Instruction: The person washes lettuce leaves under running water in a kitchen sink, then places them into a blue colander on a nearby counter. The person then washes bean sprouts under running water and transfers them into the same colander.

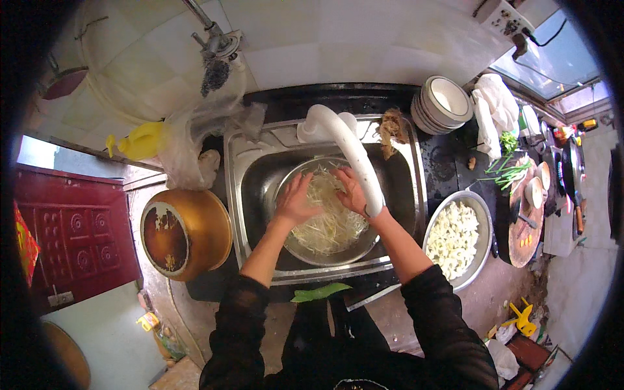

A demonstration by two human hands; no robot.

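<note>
A round metal basin sits in the stainless-steel sink, holding thin pale vegetable shreds in water. My left hand spreads its fingers over the left side of the shreds, fingertips towards the far rim. Opposite it, my right hand rests among the shreds with bent, parted fingers. Neither hand visibly grips anything, though the undersides of both are hidden. The curved white faucet spout passes above my right wrist and hides part of it.
Left of the sink lies a brownish-gold pot. On the right are a metal bowl of cut white vegetable pieces, stacked bowls and a round chopping board with a knife. A green leaf lies along the counter's front edge.
</note>
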